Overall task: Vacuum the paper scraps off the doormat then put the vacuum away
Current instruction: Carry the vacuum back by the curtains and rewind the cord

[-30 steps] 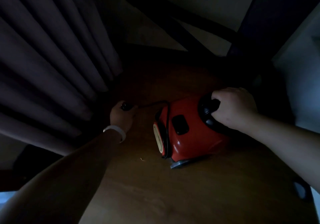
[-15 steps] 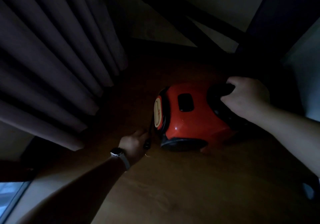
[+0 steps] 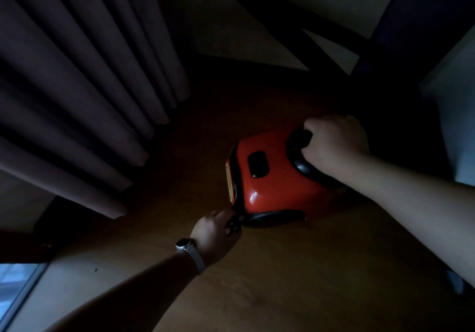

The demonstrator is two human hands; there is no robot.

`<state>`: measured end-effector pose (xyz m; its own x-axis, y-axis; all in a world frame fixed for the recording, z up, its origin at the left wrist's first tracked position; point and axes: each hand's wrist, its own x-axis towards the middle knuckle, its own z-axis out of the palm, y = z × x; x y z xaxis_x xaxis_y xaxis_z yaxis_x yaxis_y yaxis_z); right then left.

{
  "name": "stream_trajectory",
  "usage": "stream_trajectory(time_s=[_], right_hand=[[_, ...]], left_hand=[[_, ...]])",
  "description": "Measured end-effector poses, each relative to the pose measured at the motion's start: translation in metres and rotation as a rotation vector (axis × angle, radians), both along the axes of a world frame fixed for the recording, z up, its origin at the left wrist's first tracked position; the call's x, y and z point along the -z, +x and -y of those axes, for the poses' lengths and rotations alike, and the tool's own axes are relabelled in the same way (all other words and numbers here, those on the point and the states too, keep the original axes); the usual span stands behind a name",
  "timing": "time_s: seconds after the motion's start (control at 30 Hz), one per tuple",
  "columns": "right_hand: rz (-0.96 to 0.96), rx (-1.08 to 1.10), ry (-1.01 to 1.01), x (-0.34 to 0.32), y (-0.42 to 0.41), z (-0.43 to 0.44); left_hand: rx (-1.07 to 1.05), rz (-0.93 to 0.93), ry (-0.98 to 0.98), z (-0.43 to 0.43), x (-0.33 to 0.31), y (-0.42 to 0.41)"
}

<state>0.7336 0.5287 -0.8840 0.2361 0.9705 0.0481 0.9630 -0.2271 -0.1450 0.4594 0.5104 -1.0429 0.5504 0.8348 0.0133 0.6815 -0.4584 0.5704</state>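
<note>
A small red canister vacuum [image 3: 270,180] with black trim sits on the dim wooden floor [image 3: 270,280]. My right hand [image 3: 334,146] grips its black carrying handle [image 3: 298,157] on top. My left hand [image 3: 214,234], with a watch on the wrist, holds a small black plug [image 3: 232,226] close against the vacuum's lower left corner. No doormat or paper scraps are in view.
Dark pleated curtains [image 3: 77,95] hang at the left, ending just above the floor. A dark slanted beam [image 3: 295,23] crosses in front of the pale wall behind the vacuum. A pale cabinet side [image 3: 457,116] stands at the right, and a window strip [image 3: 15,288] shows at the bottom left.
My left hand brought the black plug from the floor near the curtains down to the vacuum's lower corner, and the loose cord is gone from sight. My right hand kept hold of the handle.
</note>
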Motion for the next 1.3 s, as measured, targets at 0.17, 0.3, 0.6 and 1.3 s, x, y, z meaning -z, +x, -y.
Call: stream_trajectory(time_s=[0.17,0.3,0.6,1.3], right_hand=[[0.159,-0.089,-0.047,0.015,-0.01,-0.006],[0.202,-0.083,-0.074,0.014,-0.014,-0.007],[0.273,-0.115,-0.211,0.004,-0.018,-0.008],[0.227,-0.112,-0.216,0.004,-0.018,-0.008]], left_hand=[[-0.212,0.136,-0.256,0.015,0.006,0.02],[-0.277,0.147,-0.328,0.022,0.018,0.026],[-0.161,0.004,-0.472,0.022,0.036,0.021],[-0.079,-0.094,-0.355,0.021,0.055,0.032]])
